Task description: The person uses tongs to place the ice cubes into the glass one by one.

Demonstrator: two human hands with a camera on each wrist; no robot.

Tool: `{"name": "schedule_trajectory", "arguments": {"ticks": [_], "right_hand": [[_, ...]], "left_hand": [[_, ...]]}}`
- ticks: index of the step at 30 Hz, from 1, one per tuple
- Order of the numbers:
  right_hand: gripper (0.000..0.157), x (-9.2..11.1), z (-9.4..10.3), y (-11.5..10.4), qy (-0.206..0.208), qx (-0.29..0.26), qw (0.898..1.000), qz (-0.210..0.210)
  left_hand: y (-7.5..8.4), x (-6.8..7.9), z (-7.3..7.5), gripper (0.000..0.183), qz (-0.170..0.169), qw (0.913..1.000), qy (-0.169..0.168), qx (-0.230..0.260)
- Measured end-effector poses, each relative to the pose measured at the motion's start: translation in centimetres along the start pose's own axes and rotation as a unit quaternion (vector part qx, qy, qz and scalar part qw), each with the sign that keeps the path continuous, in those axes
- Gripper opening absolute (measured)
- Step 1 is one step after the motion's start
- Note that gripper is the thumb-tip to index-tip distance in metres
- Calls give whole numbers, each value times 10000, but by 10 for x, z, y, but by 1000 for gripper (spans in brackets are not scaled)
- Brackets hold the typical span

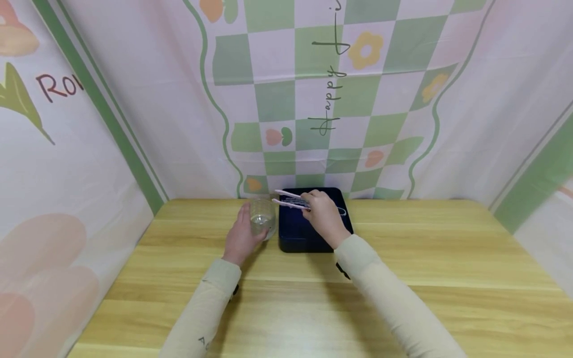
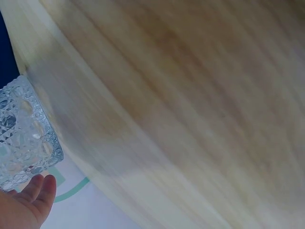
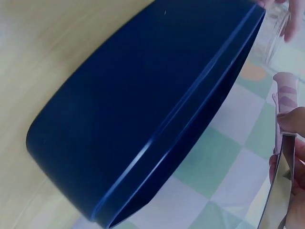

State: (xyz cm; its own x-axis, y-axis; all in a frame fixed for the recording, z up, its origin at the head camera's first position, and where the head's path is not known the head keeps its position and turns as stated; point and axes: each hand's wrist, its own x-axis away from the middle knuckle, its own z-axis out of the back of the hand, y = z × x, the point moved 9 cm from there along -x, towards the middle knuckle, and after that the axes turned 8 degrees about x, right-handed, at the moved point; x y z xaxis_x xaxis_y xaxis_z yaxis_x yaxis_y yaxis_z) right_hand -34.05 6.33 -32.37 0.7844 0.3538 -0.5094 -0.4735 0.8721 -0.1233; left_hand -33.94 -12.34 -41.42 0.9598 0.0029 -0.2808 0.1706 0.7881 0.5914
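A clear glass cup (image 1: 262,221) with a cut, faceted pattern stands upright at the back of the table, left of a dark blue box (image 1: 293,242). My left hand (image 1: 241,236) holds the cup from its left side, thumb toward the front. In the left wrist view, fingers (image 2: 46,191) lie against the faceted glass. Above the open box, my right hand (image 1: 323,216) grips metal tongs (image 3: 286,107) with pink ends. Their two tips point left, apart, close by the cup's right rim, with nothing visible between them. The right hand hides part of the box's inside.
The wooden table (image 1: 286,308) stretches out in front and to both sides. A patterned cloth (image 1: 309,99) with green and white checks hangs right behind the box and cup. More cloth walls (image 1: 67,164) close in the left and right sides.
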Motion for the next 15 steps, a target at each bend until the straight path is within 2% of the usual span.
{"name": "schedule_trajectory", "arguments": {"ticks": [9, 15], "right_hand": [[36, -5, -5, 33, -449, 236, 9962, -713], [35, -2, -7, 47, -536, 262, 9937, -950]], "left_hand": [[-2, 0, -2, 94, 65, 9999, -61, -95], [-1, 0, -2, 94, 59, 9999, -69, -85]]}}
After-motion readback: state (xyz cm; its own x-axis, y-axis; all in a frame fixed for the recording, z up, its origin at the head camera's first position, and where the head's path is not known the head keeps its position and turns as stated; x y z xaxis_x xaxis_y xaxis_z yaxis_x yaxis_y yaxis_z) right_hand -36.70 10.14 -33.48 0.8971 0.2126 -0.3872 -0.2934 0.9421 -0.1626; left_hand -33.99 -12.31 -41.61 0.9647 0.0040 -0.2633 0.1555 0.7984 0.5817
